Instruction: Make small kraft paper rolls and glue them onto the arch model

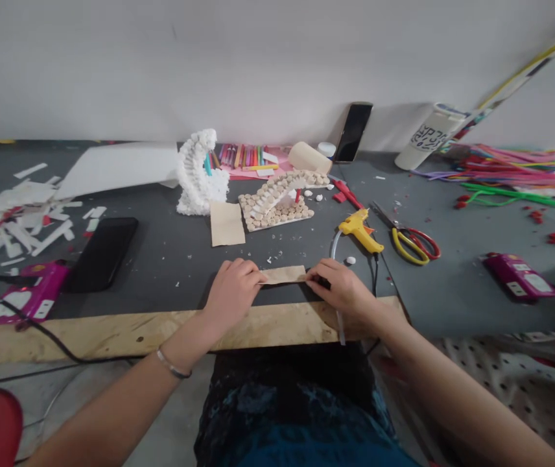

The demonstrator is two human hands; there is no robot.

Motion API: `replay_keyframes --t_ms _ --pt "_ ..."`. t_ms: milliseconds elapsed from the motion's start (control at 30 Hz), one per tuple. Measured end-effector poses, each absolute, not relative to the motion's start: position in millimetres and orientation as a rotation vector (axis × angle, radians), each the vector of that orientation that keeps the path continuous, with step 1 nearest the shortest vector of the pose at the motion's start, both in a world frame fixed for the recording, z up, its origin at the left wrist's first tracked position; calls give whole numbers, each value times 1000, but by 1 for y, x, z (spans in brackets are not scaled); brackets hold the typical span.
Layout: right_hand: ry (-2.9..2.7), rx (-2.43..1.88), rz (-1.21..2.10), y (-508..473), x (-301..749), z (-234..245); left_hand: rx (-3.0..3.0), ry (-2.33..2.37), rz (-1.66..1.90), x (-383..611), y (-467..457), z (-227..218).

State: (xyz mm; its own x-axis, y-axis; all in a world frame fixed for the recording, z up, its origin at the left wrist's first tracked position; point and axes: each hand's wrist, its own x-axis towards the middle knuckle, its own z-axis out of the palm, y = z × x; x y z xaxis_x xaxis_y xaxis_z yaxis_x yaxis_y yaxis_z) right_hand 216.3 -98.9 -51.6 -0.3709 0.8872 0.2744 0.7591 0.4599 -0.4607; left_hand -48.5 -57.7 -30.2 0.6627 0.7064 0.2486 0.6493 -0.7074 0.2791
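Fingers of two hands pinch one tan strip, one glue gun nearby

The one head-worn camera looks forward and down from above the person's shirt at bottom centre, near enough that the left hand and right hand sit just below mid-frame; the wall spans the top.

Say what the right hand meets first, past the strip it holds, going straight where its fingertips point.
Likely the left hand, at the far end of the beige strip; depth is unclear.
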Motion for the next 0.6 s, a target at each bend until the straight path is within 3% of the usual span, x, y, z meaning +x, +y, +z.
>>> replay_keyframes --t_ms 267,600 --pt "-2206 -1399 270 -89 239 -35 2685 983 509 -17 -18 -27" --pt "-2356 -1224 413 -69 236 -37 2660 844 485 -34 -13 -31"
